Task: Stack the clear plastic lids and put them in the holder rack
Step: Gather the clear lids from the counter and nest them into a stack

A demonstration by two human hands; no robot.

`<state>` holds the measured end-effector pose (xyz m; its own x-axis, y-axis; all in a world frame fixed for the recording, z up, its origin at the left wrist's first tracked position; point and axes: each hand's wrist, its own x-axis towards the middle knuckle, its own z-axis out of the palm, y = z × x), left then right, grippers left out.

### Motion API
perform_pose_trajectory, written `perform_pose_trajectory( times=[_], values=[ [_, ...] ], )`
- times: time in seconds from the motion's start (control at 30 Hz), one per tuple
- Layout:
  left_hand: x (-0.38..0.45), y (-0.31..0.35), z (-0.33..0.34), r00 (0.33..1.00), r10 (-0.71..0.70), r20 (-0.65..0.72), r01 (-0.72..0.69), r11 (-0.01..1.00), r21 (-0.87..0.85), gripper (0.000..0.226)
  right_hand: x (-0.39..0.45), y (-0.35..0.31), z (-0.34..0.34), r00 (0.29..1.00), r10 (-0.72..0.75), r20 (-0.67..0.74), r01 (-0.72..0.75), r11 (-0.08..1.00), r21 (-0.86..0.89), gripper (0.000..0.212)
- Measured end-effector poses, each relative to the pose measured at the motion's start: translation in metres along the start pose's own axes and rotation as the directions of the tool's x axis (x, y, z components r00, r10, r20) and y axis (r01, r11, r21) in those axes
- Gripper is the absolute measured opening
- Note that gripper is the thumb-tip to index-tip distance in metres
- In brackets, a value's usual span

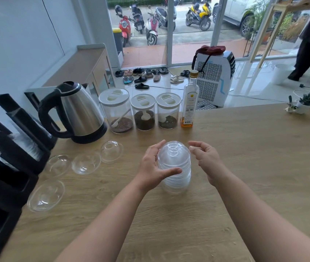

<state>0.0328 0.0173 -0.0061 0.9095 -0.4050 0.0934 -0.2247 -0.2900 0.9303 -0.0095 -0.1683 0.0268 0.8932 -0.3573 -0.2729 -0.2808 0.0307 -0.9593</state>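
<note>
Wooden countertop (235,167): tall stack of clear domed plastic lids (175,167) standing upright, gripped by left hand (154,167), thumb across its front. Right hand (207,159) just beside stack, fingers loosely curled, empty. Four loose clear lids (86,163) left of left hand, near black holder rack (8,167).
</note>
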Motion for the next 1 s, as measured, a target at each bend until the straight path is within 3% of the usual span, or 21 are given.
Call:
perform_pose_trajectory(
  times=[0.17,0.3,0.5,0.73,1.0],
  values=[
    [-0.005,-0.001,0.006,1.000,-0.011,-0.001,0.011,1.000,-0.016,0.092,0.000,0.016,0.003,0.979,0.124,0.160,-0.123,0.992,-0.015,0.052],
    [-0.011,0.002,0.013,1.000,-0.024,0.009,0.024,0.999,-0.037,0.085,-0.006,0.024,0.010,0.941,0.167,0.295,-0.217,0.966,0.143,0.036],
    [-0.022,0.000,0.015,1.000,0.027,0.002,-0.027,0.999,-0.033,0.081,-0.008,0.033,0.012,0.962,0.089,0.259,-0.152,0.960,0.236,0.030],
    [-0.036,-0.001,0.017,0.995,0.081,-0.060,-0.081,0.997,0.003,0.078,-0.013,0.040,0.014,0.946,0.056,0.320,-0.117,0.978,0.175,0.043],
    [-0.035,-0.003,0.012,0.998,0.054,-0.027,-0.053,0.998,0.020,0.089,-0.009,0.039,0.014,0.961,0.049,0.273,-0.081,0.991,0.105,0.040]
  ],
)
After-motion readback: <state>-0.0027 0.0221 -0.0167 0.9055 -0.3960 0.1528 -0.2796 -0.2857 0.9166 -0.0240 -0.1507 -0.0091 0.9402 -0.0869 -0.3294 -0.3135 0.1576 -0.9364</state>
